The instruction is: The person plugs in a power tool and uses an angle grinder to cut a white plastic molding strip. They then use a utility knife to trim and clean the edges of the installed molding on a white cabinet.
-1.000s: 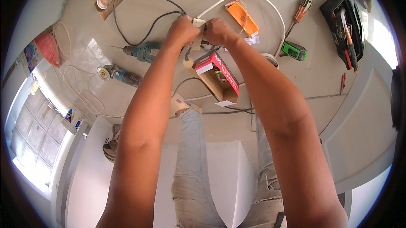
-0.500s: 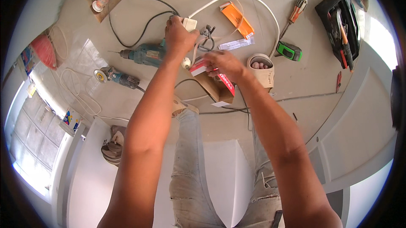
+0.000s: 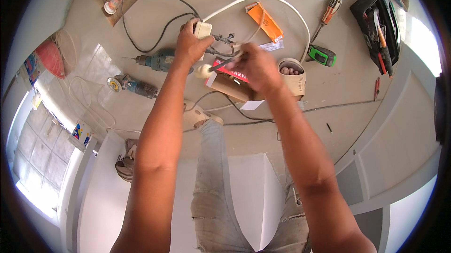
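Observation:
My left hand point(image 3: 190, 46) grips a cream extension socket block point(image 3: 203, 31), which a thick white cord joins at its top. Held in my right hand point(image 3: 260, 70), its fingers partly blurred, is a dark cable point(image 3: 224, 63). That cable leads to a round cream plug point(image 3: 204, 71) hanging between my hands. Under the right hand stands an open red and white cardboard box point(image 3: 229, 89) with small items inside. A teal drill point(image 3: 159, 60) lies on the floor just left of my left hand.
Further left rests an angle grinder point(image 3: 136, 87). Ahead lies an orange box point(image 3: 265, 22). To the right are a beige container point(image 3: 293, 84) of roundish pieces, a green tape measure point(image 3: 322, 56), a screwdriver point(image 3: 331, 11) and a black toolbox point(image 3: 364, 16). Cords cross the floor.
My right hand has moved slightly right, drawing the dark cable taut from the plug. The socket block has shifted a little left with my left hand, and the red box sits turned differently.

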{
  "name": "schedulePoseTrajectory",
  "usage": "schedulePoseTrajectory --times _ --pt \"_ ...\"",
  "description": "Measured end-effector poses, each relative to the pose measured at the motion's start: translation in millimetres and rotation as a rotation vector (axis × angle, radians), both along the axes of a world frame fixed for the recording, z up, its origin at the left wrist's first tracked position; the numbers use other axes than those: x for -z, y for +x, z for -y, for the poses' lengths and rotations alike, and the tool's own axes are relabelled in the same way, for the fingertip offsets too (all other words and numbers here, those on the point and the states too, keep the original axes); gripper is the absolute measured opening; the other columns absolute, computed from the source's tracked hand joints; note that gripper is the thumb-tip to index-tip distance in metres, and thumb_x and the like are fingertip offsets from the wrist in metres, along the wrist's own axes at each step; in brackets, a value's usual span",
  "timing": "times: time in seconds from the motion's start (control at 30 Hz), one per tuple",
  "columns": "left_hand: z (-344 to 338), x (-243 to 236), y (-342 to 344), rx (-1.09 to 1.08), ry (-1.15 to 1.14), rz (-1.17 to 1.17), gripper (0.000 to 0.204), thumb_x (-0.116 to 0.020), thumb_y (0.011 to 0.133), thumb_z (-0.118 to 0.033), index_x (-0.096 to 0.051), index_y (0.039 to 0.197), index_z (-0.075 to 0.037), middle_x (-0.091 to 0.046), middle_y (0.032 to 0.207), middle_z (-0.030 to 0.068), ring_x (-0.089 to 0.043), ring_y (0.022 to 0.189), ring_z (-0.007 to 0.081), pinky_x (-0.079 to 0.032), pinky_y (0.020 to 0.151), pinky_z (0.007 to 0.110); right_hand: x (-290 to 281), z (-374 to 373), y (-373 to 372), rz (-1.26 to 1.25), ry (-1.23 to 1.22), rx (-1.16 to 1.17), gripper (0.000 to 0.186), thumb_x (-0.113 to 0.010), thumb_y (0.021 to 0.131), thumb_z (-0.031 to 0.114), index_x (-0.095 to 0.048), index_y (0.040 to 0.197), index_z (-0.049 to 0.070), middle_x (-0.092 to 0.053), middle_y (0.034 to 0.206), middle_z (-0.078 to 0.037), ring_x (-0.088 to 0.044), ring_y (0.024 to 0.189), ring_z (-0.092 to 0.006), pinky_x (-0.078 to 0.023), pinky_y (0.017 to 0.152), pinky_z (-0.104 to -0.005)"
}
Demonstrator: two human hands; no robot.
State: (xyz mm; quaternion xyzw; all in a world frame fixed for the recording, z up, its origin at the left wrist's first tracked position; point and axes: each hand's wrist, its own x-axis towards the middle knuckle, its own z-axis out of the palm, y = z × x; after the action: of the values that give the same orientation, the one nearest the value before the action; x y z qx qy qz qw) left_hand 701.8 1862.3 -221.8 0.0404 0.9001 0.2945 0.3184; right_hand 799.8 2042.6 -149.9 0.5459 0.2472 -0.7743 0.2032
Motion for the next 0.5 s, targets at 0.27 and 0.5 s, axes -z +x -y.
schedulePoseTrajectory --times 0.27,0.5 --pt "9.9 -8.2 13.7 -0.194 0.2 0.262 0.063 -0.078 0.074 -0.023 -0.053 0.128 0.001 -0.067 0.11 0.0197 -0.066 0.098 0.0295 -0.052 0.088 0.039 19.1 -85.0 -13.9 -0.231 1.067 -1.15 0.031 -0.061 0.086 0.021 -0.063 0.098 -0.007 -0.067 0.104 -0.03 -0.069 0.09 -0.0408 -0.057 0.079 -0.0453" --pt "4.9 5.5 19.9 -0.204 0.294 0.283 0.058 -0.077 0.078 -0.034 -0.058 0.12 0.002 -0.069 0.1 0.0184 -0.069 0.09 0.0289 -0.054 0.082 0.039 55.8 21.4 -29.7 -0.462 0.792 -1.126 0.029 -0.062 0.086 0.02 -0.065 0.102 -0.004 -0.068 0.097 -0.031 -0.066 0.095 -0.0462 -0.053 0.084 -0.0489"
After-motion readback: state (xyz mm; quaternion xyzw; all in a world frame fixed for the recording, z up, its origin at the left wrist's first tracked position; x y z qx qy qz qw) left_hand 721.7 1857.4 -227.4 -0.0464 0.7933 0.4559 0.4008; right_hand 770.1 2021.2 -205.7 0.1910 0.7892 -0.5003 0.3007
